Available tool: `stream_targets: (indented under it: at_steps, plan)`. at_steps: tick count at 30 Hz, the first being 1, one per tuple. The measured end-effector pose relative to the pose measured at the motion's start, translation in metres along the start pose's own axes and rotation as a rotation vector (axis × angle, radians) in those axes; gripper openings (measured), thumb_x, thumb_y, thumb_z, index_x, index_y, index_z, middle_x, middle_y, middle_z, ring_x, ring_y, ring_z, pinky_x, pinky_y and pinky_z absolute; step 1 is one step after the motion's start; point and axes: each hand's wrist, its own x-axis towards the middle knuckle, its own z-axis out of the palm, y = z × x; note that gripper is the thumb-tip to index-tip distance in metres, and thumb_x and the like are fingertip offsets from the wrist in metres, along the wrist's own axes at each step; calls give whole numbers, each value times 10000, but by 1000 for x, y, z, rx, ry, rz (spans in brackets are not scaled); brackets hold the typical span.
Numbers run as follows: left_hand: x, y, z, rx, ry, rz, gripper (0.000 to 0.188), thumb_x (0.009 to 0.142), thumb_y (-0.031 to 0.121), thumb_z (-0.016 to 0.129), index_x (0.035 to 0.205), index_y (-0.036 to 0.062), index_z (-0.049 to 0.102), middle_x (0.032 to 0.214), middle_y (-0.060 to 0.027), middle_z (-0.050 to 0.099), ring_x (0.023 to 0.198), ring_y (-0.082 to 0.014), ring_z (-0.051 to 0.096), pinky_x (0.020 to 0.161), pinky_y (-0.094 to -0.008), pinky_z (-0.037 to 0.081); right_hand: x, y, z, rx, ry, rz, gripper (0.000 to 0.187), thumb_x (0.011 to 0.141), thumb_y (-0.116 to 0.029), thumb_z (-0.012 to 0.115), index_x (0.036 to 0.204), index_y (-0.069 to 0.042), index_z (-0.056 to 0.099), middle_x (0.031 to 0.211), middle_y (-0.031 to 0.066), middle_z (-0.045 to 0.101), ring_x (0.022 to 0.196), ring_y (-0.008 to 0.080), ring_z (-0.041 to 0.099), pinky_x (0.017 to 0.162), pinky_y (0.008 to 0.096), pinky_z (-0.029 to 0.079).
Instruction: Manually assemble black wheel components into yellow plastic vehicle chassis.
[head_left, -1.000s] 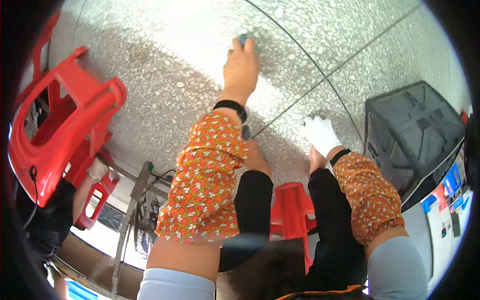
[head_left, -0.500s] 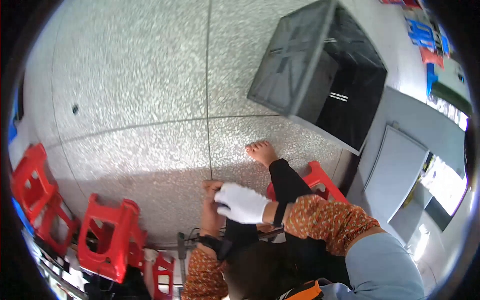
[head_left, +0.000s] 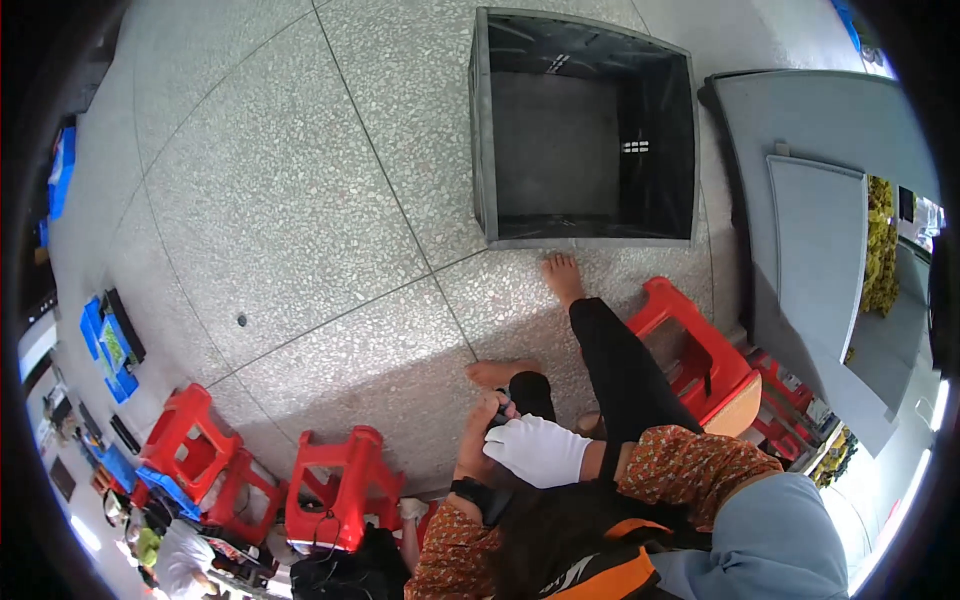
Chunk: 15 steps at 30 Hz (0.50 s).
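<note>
My left hand (head_left: 476, 437) is bare, with a dark band on its wrist, and its fingers are bent in against my other hand. My right hand (head_left: 537, 451) wears a white glove, its fingers curled and pressed against the left fingertips. A small dark object (head_left: 503, 405) shows between the two hands, mostly covered; its kind cannot be made out. Both hands are close together above my black-trousered legs (head_left: 625, 365). Orange patterned sleeves (head_left: 690, 470) cover both forearms.
Beyond my bare foot (head_left: 562, 278) a large grey plastic crate (head_left: 590, 243) stands on the speckled floor. Red plastic stools (head_left: 345, 485) are at the left, another red stool (head_left: 690, 340) at the right. A grey cabinet (head_left: 815, 250) stands far right. Another person (head_left: 185, 555) is at lower left.
The view has turned, so the crate now faces me more squarely and the stools have shifted right. My hands remain together, and the small dark object now shows between them.
</note>
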Motion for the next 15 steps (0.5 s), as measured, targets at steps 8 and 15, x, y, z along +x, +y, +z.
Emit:
stream_targets:
  at_steps: [8, 15]
  plan:
    - [-35, -14, 17, 355, 332, 19, 297, 1069, 320, 538, 1165, 52, 622, 908, -33, 623, 840, -136, 621, 734, -292, 516, -7, -13, -56, -26, -118, 39, 98, 864, -151, 613, 898, -74, 664, 875, 143, 669, 777, 370, 696, 674, 480, 560]
    - [-108, -13, 37, 284, 145, -18, 330, 1088, 308, 502, 1261, 55, 626, 851, -6, 572, 726, -101, 591, 656, -251, 514, -12, 16, -131, -378, -234, 140, 98, 828, -129, 613, 800, -56, 672, 841, 189, 666, 818, 399, 693, 702, 508, 552]
